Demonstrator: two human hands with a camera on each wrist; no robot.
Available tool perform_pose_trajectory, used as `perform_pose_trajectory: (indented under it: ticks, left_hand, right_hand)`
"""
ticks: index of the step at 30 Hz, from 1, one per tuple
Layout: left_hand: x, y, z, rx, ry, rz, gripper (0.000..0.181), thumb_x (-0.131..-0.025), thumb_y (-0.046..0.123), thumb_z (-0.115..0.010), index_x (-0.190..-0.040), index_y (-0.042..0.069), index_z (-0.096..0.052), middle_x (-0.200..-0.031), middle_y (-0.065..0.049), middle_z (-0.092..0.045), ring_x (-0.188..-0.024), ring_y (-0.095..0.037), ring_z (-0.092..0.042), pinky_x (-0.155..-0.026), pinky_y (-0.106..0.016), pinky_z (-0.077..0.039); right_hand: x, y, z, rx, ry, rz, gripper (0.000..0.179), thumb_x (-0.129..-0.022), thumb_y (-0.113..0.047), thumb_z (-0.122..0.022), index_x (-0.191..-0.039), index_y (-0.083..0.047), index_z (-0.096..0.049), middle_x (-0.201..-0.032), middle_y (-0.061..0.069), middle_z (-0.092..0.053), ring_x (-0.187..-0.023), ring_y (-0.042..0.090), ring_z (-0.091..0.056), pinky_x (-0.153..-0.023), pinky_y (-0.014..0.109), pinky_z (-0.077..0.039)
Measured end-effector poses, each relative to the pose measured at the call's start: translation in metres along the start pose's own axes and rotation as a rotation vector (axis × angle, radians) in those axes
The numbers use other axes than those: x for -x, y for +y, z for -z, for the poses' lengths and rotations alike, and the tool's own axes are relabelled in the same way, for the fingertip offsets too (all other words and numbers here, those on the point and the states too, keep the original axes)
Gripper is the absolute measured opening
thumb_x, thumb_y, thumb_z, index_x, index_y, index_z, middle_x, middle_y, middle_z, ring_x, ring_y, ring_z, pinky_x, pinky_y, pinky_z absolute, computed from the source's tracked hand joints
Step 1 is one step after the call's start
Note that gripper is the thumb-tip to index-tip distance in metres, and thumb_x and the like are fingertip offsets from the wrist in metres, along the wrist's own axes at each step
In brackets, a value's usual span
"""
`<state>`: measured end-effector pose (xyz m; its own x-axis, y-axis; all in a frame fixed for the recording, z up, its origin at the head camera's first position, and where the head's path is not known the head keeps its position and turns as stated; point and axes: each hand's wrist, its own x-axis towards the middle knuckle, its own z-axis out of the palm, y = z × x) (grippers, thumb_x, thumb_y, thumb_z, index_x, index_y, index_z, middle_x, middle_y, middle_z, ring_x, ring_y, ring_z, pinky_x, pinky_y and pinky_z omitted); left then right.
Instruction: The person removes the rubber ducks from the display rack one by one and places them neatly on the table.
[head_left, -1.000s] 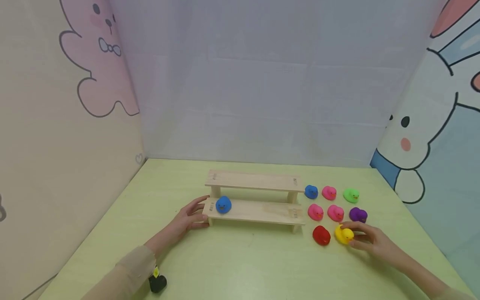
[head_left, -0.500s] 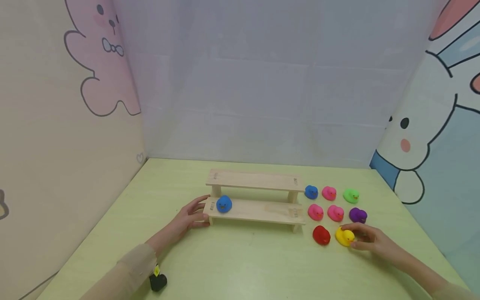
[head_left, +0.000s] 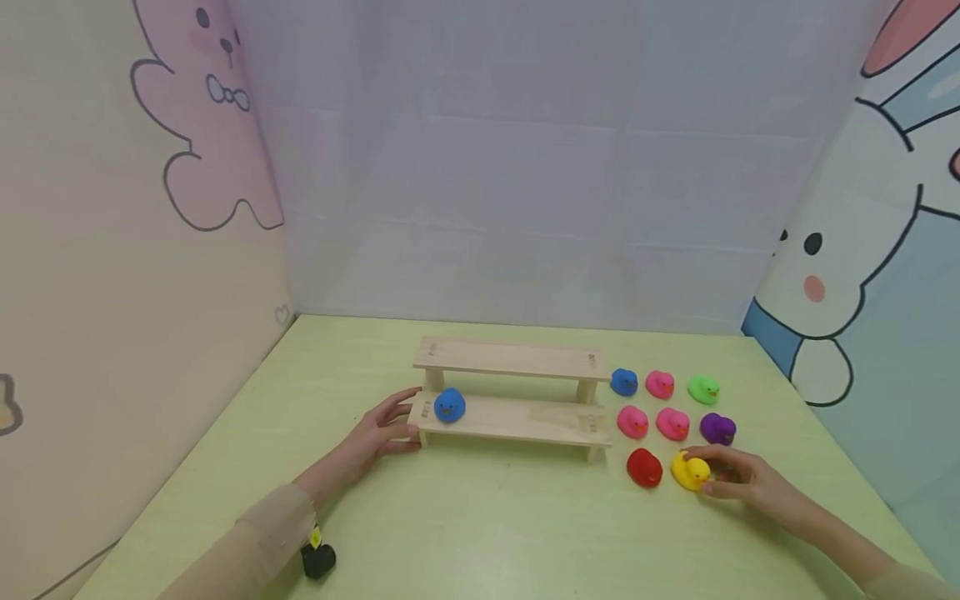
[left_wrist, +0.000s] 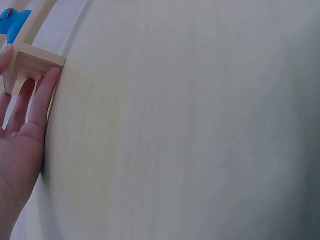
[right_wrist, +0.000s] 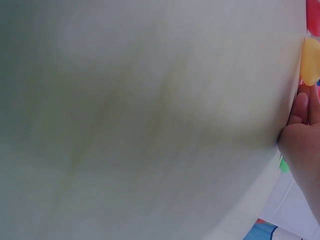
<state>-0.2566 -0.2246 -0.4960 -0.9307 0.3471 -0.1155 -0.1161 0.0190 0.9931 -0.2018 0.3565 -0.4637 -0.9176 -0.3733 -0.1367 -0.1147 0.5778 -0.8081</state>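
Observation:
My left hand (head_left: 371, 435) reaches to the left end of a two-step wooden shelf (head_left: 517, 421), its straight fingers touching that end. In the left wrist view its fingers (left_wrist: 42, 100) lie against the end below the blue duck. That blue rubber duck (head_left: 449, 406) sits at the left of the lower step. My right hand (head_left: 750, 479) pinches a yellow rubber duck (head_left: 690, 472) on the table, index finger at its back and thumb by its front. The right wrist view catches the yellow duck (right_wrist: 311, 62) only at its right edge.
Left of the yellow duck lies a red duck (head_left: 644, 468). Behind them are three pink ducks, one of them here (head_left: 672, 423), a purple duck (head_left: 717, 428), a blue duck (head_left: 624, 382) and a green duck (head_left: 703, 389). A small black object (head_left: 318, 561) lies by the left sleeve.
The yellow duck has shifted slightly toward me under my right hand, then stays put. My left hand keeps its place at the shelf's end. The head view has swung a little.

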Motion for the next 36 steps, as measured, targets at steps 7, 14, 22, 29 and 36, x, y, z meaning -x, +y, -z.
perform_pose_trajectory:
  ticks: [7, 14, 22, 29, 36]
  left_hand:
    - [-0.002, -0.001, 0.001, -0.006, -0.013, -0.01, 0.07, -0.097, 0.012, -0.061, -0.157, 0.018, -0.026, -0.153, -0.024, -0.035, -0.117, -0.02, -0.061, -0.096, -0.042, -0.058]
    - [-0.001, -0.001, 0.002, 0.001, -0.025, -0.018, 0.07, -0.096, 0.013, -0.062, -0.157, 0.018, -0.026, -0.153, -0.024, -0.035, -0.118, -0.02, -0.061, -0.096, -0.043, -0.057]
    - [-0.001, -0.002, 0.002, 0.007, -0.023, -0.011, 0.069, -0.097, 0.011, -0.06, -0.156, 0.02, -0.027, -0.153, -0.021, -0.036, -0.116, -0.02, -0.062, -0.096, -0.043, -0.058]
    - [0.001, -0.001, 0.001, 0.005, -0.01, -0.017, 0.07, -0.096, 0.013, -0.062, -0.156, 0.019, -0.027, -0.152, -0.022, -0.037, -0.116, -0.019, -0.062, -0.096, -0.042, -0.058]
    - [0.0, 0.0, 0.0, -0.001, -0.007, -0.009, 0.068, -0.097, 0.011, -0.06, -0.156, 0.02, -0.027, -0.153, -0.022, -0.037, -0.117, -0.021, -0.061, -0.096, -0.043, -0.057]
  right_hand:
    - [0.001, -0.001, 0.0, -0.002, 0.007, -0.009, 0.046, -0.096, -0.022, -0.062, -0.135, 0.001, -0.053, -0.116, -0.033, -0.056, -0.101, -0.012, -0.051, -0.082, 0.012, -0.05]
    - [0.001, -0.001, 0.004, 0.038, -0.002, 0.041, 0.05, -0.095, -0.021, -0.064, -0.139, -0.002, -0.051, -0.121, -0.034, -0.054, -0.103, -0.017, -0.049, -0.084, 0.011, -0.05]
    - [-0.001, -0.028, 0.019, 0.184, -0.043, 0.125, 0.053, -0.092, -0.022, -0.068, -0.14, -0.005, -0.05, -0.137, 0.027, -0.051, -0.107, -0.017, -0.049, -0.083, 0.015, -0.054]
    - [-0.021, -0.076, 0.02, 0.276, 0.002, 0.159, 0.057, -0.09, -0.025, -0.072, -0.141, -0.011, -0.052, -0.14, 0.021, -0.055, -0.116, 0.03, -0.059, -0.086, 0.023, -0.057]
    - [-0.06, -0.116, -0.016, 0.214, 0.01, 0.284, 0.056, -0.088, -0.024, -0.074, -0.14, -0.014, -0.054, -0.14, 0.018, -0.055, -0.118, 0.042, -0.057, -0.088, 0.041, -0.06]
